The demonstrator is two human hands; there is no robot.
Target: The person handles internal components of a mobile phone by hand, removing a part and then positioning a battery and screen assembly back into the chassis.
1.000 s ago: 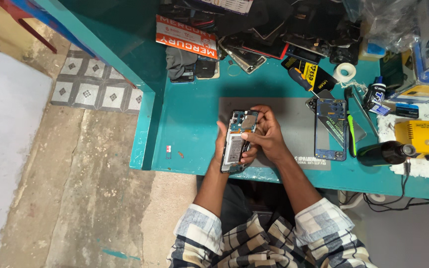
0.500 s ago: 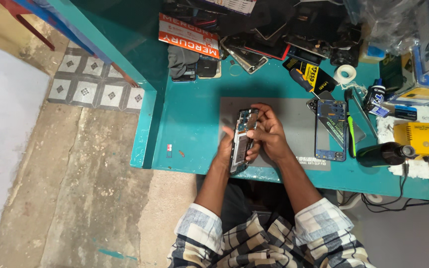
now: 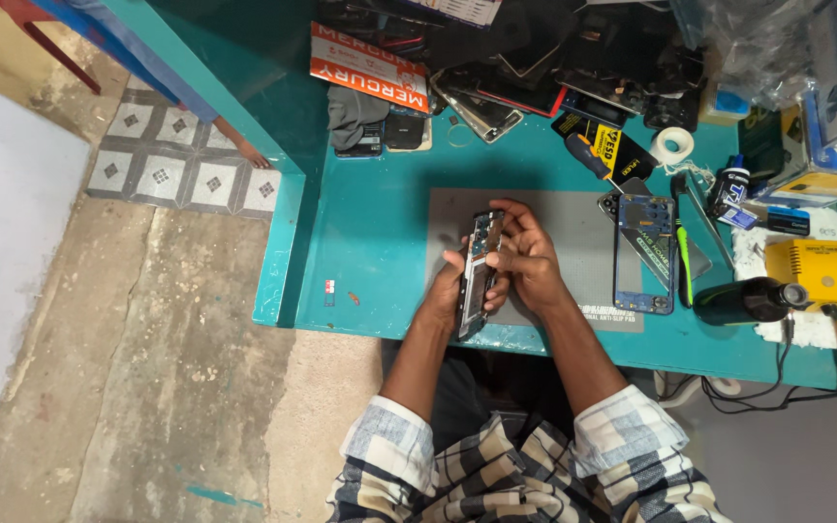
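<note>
The opened phone [image 3: 477,271] is held on edge above the grey work mat [image 3: 573,232], near the mat's left side and towards its front edge. The left hand [image 3: 449,291] cradles the phone from behind and below, its fingers closed around the lower body. The right hand [image 3: 525,260] covers the phone from the mat's right side, its fingers [image 3: 502,215] curled together over the upper end, pressing on the exposed inner face; what exactly they pinch there is too small to tell.

Right of the mat lies a second opened phone frame [image 3: 643,254], with green tweezers [image 3: 682,263] beside it and a roll of white tape [image 3: 672,145] further back from the mat. A yellow tool box [image 3: 810,273] sits well right of the mat.

As a judgement: the phone is tilted and gripped only at its edges near the front of the teal tabletop [image 3: 370,232], so a slip could send it to the floor. Too much thumb pressure on the bare board could bend or crack a small part or cable.
</note>
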